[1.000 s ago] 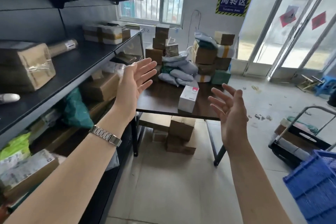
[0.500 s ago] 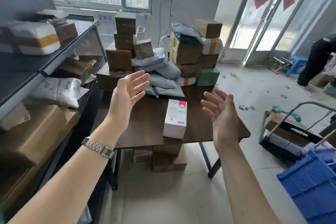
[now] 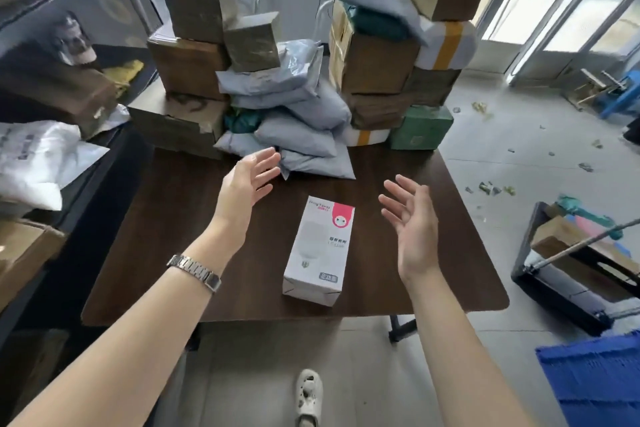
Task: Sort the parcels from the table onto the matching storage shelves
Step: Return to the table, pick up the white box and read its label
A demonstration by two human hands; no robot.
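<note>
A: Position and orientation of the white box [image 3: 317, 250]?

B: One box, standing alone on the dark table [image 3: 173, 236], near the front edge. Long axis runs front to back, tilted slightly right at the far end; the pink-cornered end points toward the parcel pile.

A: Hands?

B: Left hand [image 3: 247, 184] and right hand [image 3: 410, 222] both spread, fingers apart, holding nothing, one on each side of the box, not touching it.

A: Counts behind?

B: Grey mailer bags [image 3: 304, 121]: about five, overlap hinders an exact count. One green box [image 3: 420, 126].
</note>
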